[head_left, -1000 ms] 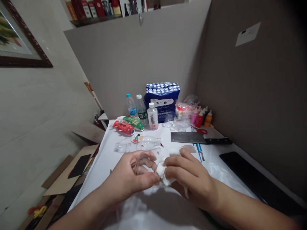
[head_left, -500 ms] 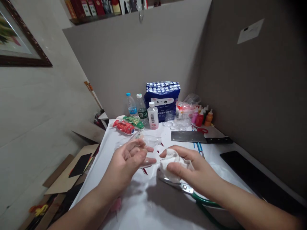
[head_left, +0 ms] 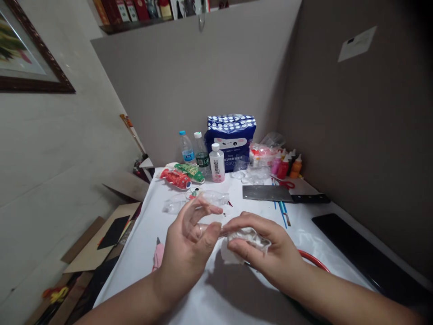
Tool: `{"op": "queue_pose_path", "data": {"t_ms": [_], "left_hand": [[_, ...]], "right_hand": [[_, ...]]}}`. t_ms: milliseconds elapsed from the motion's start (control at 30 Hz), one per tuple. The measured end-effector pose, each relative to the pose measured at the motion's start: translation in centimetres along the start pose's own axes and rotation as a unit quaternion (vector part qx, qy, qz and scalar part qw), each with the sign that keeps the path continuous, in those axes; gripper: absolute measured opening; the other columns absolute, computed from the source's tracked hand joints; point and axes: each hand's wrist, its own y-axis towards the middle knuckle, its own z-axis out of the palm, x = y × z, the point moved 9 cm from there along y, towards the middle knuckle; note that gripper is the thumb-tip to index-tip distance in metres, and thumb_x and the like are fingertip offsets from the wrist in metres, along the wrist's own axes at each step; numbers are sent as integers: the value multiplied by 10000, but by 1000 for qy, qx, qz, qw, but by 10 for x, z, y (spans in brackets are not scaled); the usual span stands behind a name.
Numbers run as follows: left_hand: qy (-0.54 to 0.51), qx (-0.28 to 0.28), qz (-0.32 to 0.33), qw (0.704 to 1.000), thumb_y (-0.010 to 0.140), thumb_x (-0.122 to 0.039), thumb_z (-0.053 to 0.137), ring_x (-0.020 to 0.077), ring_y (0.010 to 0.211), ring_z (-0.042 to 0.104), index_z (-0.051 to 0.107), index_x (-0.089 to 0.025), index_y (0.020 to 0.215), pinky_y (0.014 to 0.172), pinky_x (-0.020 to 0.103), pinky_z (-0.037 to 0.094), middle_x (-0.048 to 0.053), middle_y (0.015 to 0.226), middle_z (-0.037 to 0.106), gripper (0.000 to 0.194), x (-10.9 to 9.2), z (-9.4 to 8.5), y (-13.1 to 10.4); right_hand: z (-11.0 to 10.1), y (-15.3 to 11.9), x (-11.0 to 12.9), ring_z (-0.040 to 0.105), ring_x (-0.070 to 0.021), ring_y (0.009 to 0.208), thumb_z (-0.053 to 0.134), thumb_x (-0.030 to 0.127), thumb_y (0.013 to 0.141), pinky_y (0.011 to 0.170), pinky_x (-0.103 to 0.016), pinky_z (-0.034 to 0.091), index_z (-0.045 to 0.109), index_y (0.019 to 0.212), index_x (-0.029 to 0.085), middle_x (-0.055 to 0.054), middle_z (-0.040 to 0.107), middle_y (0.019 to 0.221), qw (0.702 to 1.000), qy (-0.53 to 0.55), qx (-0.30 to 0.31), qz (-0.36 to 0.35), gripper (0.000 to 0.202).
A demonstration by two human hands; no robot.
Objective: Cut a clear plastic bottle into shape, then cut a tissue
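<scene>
Left hand [head_left: 184,253]: my grip is curved around a clear plastic piece [head_left: 190,221], thin and glossy, its bowed edge arching past my fingers.
Clear plastic: I have it raised over the near middle of the tabletop [head_left: 135,271], which wears a smooth white covering.
Right hand [head_left: 270,239]: my grip is closed on a white wad [head_left: 250,235], soft, matte and creased; paper or cloth, I cannot tell.
Between my hands: my right fingertips reach close to my left thumb; I cannot tell whether the wad touches the plastic.
Just beyond my left hand: a transparent bottle shape [head_left: 172,203] lies on its side, shiny and ridged.
Far left: 2 fish-shaped pieces, a red fish [head_left: 176,178] and a green fish [head_left: 190,171], lie side by side, patterned and rounded.
Far middle: 3 capped bottles [head_left: 217,166] stand upright before a glossy blue bag [head_left: 233,133] with white dots.
Right: a cleaver [head_left: 267,193] lies flat, its broad grey metal blade pointing left, its black handle right; slim blue brushes [head_left: 282,208] lie nearer.
Near left: a pink tool [head_left: 158,256] with a dark pointed tip lies beside my left wrist.
</scene>
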Motion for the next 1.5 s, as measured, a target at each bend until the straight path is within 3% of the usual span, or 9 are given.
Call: {"op": "queue_pose_path", "data": {"t_ms": [133, 333, 567, 933, 1033, 1167, 1233, 1400, 1500], "left_hand": [[27, 17, -15, 999, 796, -406, 665, 177, 801, 672, 416, -240, 1163, 772, 304, 538, 68, 1121, 591, 473, 4, 1, 1], [24, 143, -137, 980, 749, -395, 705, 263, 1053, 620, 518, -186, 1115, 870, 354, 499, 107, 1075, 667, 461, 13, 10, 4], [127, 192, -219, 948, 666, -322, 772, 262, 1114, 601, 612, -188, 1136, 928, 368, 485, 106, 1133, 680, 514, 23, 3, -7], [152, 286, -172, 930, 686, -348, 722, 264, 1066, 605, 653, -195, 1043, 852, 331, 492, 71, 1118, 668, 394, 15, 6, 1], [134, 277, -159, 938, 683, -364, 691, 254, 973, 630, 667, -187, 1011, 834, 338, 483, 63, 1043, 692, 374, 8, 4, 3], [105, 226, -170, 953, 685, -329, 669, 270, 1005, 620, 641, -187, 1042, 861, 368, 461, 81, 1066, 696, 385, 6, -6, 5], [87, 203, -181, 958, 690, -322, 670, 261, 1001, 624, 615, -190, 1071, 855, 367, 460, 87, 1064, 699, 407, 6, -9, 5], [69, 184, -172, 965, 651, -282, 709, 207, 877, 644, 614, -184, 1002, 740, 293, 476, 62, 940, 711, 377, -1, -4, 6], [64, 171, -170, 968, 646, -272, 731, 174, 799, 638, 606, -176, 991, 676, 253, 474, 48, 896, 703, 379, -4, -2, 5]], "right_hand": [[-1, -2, 2, 585, -142, 667, 582, 229, 875, 642, -265, 451, 626, 789, 199, -4, 620, 704, 1000, -16, 21, -7, 101], [-12, 3, 13, 498, -117, 643, 527, 188, 898, 600, -239, 382, 580, 791, 203, 20, 531, 686, 996, -46, 70, -35, 120], [-7, 7, 8, 484, -119, 683, 479, 205, 925, 635, -239, 389, 547, 775, 200, 17, 520, 716, 974, -65, 213, -38, 164], [-2, 7, 5, 551, -133, 713, 537, 233, 901, 650, -249, 430, 624, 842, 203, -2, 604, 751, 980, -18, 194, -31, 109], [-27, 12, -2, 591, -149, 711, 579, 294, 878, 617, -258, 447, 658, 927, 243, -9, 652, 829, 995, -37, 88, 16, 106], [-96, 18, -4, 569, -157, 662, 622, 371, 848, 547, -270, 408, 677, 885, 264, -11, 651, 830, 986, -100, -116, 60, 126], [-132, 22, -9, 544, -161, 629, 589, 410, 865, 524, -287, 384, 681, 898, 242, -32, 638, 798, 975, -111, -179, 66, 194], [-197, 38, -46, 575, -204, 678, 422, 438, 924, 544, -315, 415, 648, 966, 259, -41, 650, 854, 952, -216, -209, 65, 291], [-216, 37, -80, 559, -162, 579, 533, 386, 868, 514, -296, 405, 652, 995, 206, -31, 653, 775, 938, -275, -192, 92, 250]]}}
